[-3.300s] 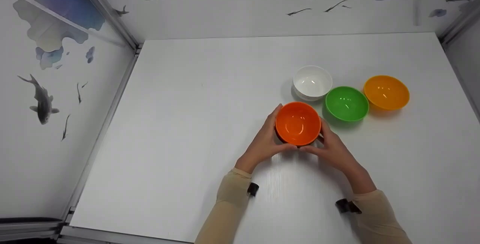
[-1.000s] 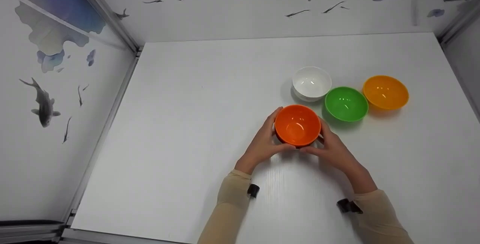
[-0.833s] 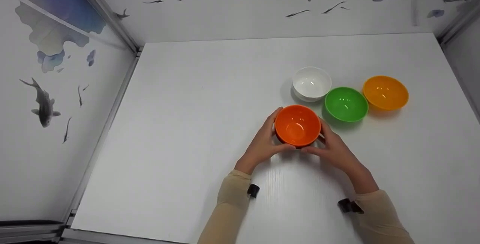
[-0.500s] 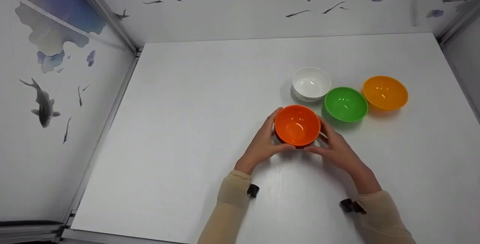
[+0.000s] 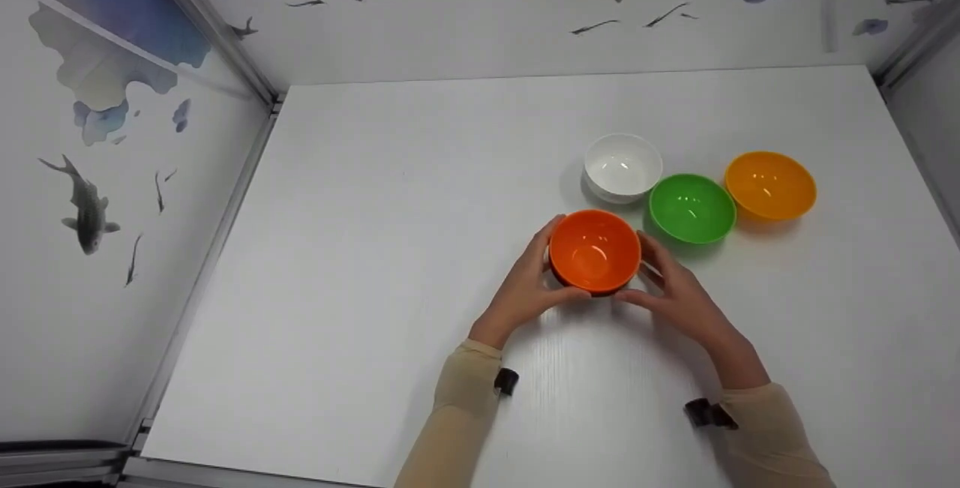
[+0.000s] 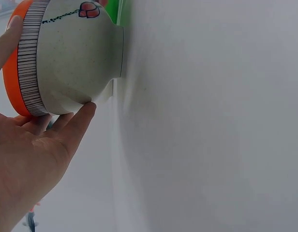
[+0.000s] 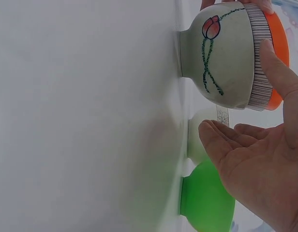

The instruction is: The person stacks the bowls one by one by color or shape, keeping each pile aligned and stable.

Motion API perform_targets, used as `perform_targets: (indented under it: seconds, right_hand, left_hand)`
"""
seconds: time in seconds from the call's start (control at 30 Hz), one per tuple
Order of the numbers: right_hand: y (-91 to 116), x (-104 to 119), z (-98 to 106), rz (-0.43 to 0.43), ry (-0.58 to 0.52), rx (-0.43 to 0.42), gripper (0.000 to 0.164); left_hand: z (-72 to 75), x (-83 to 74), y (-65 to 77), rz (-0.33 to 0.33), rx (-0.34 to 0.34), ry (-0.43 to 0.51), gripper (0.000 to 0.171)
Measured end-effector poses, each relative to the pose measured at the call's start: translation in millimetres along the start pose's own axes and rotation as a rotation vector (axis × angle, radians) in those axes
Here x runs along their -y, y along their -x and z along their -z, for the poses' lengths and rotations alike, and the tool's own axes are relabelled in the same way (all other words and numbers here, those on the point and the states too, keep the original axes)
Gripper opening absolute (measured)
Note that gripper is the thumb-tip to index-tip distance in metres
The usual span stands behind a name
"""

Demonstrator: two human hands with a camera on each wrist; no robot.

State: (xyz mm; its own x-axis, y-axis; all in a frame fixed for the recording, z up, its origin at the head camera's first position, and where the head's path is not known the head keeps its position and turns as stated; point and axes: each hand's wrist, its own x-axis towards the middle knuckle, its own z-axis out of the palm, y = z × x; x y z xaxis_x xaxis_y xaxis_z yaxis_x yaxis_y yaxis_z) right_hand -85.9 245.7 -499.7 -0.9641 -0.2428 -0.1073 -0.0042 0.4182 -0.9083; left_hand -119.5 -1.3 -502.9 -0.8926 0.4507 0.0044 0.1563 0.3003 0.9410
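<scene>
An orange bowl [image 5: 595, 250] sits nested inside a pale ceramic bowl [image 6: 74, 55], which has a striped band and a painted red flower. My left hand [image 5: 525, 285] holds this stack from the left, thumb at the near side and fingers curled round it. On the opposite side is my right hand [image 5: 679, 297], its relaxed fingers spread beside the stack. In the right wrist view, a gap shows between those fingers [image 7: 221, 140] and the ceramic bowl; the thumb overlaps the striped band, and whether it touches is unclear. The ceramic bowl's foot is on the white table [image 5: 360, 263].
Behind the stack stands a white bowl [image 5: 623, 167]. A green bowl [image 5: 692, 208] is to its right, close to a yellow-orange bowl [image 5: 770, 185]. White panels painted with fish [image 5: 90, 207] enclose the table at the left and back.
The stack came slightly toward me earlier, then stayed still. My right hand has drawn away to the right, its fingers loosening from the bowls; the left hand keeps its hold.
</scene>
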Motion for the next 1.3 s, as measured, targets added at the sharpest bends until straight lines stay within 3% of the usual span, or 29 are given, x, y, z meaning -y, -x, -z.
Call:
perform_targets:
  seconds: [0.53,1.03,1.3]
  right_hand:
    - [4.2,-0.1,10.8,0.013,0.009,-0.025,0.096]
    - [9.8,0.8,21.0,0.104,0.019,-0.161,0.079]
    - [12.2,1.4,27.9,0.052,0.106,-0.237,0.078]
  left_hand:
    - [0.5,-0.4,-0.1,-0.017,0.0,-0.008,0.107]
    - [0.4,-2.6,-0.2,0.021,0.0,0.001,0.107]
    - [0.0,-3.2,0.3,0.038,-0.002,-0.002,0.108]
